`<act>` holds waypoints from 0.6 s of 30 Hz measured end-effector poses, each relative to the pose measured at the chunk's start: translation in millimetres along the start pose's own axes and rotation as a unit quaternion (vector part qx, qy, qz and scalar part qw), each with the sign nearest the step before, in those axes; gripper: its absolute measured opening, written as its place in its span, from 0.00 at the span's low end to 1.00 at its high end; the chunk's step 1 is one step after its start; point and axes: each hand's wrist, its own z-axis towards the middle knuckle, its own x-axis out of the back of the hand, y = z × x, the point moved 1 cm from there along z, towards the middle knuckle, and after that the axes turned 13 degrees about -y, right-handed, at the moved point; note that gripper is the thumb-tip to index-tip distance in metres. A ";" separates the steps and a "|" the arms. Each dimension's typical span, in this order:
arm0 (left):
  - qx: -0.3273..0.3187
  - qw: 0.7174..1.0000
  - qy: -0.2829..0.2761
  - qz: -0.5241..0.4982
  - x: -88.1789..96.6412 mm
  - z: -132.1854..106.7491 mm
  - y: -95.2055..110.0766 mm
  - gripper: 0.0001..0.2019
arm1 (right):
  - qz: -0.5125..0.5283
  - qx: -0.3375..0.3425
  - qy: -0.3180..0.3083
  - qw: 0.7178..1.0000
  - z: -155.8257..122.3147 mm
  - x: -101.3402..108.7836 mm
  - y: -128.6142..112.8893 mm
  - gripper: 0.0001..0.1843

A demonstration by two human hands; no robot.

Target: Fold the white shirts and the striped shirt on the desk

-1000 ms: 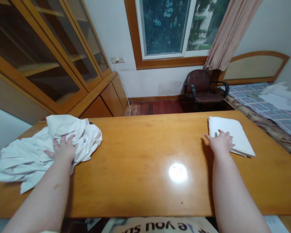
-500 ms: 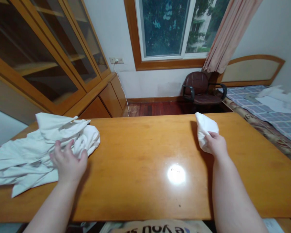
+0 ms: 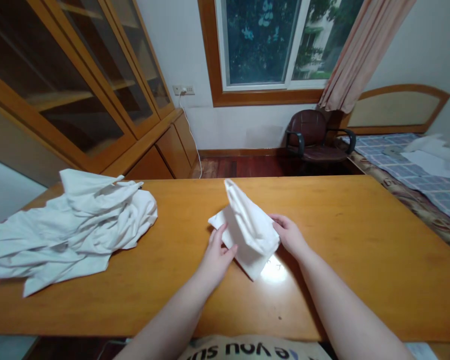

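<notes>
2 hands: you hold 1 folded cloth (image 3: 249, 232) between them, over the middle of the worktop (image 3: 360, 240).
Left hand (image 3: 214, 256): clenched on the cloth's left edge, with the thumb across the near side and the fingers up along the edge.
Right hand (image 3: 289, 235): grasping the cloth's right side, fingers curled onto the fabric.
Folded cloth: white and tilted, its far corner lifted and pointing away from you. The near corner hangs low over the wood, and you cannot tell whether it touches.
Glare spot (image 3: 274, 270): a bright reflection on the worktop, just beside the cloth's near corner and between your 2 forearms.
Pile of cloth (image 3: 71, 230): white and crumpled, lying on the worktop's left end, well apart from both hands.
Worktop: glossy orange-brown wood running the full width in front of you.
Cabinet (image 3: 78, 100): wood with glass doors, behind the left end of the worktop.
Window (image 3: 270, 45): in the far wall, in a wood frame, with a pink curtain (image 3: 356, 55) hanging on its right.
Chair (image 3: 315, 137): dark brown with armrests, on the floor beyond the worktop.
Bed (image 3: 416, 170): on the right, with a checked cover.
Socket (image 3: 183, 90): on the wall, with 1 white cord hanging down from it.
</notes>
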 end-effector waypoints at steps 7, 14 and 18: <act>0.116 0.954 -0.071 0.267 -6.3 22.6 29.4 0.28 | -0.205 0.035 -0.232 0.950 -13.2 0.6 -14.6 0.51; -0.057 0.942 -0.107 0.312 -46.9 22.7 33.7 0.44 | 0.148 -0.030 -0.071 0.986 -9.4 -10.8 -19.0 0.21; -0.077 0.943 -0.099 0.308 -55.6 25.4 20.2 0.35 | 0.346 -0.098 0.012 0.933 -6.6 -15.4 -12.0 0.21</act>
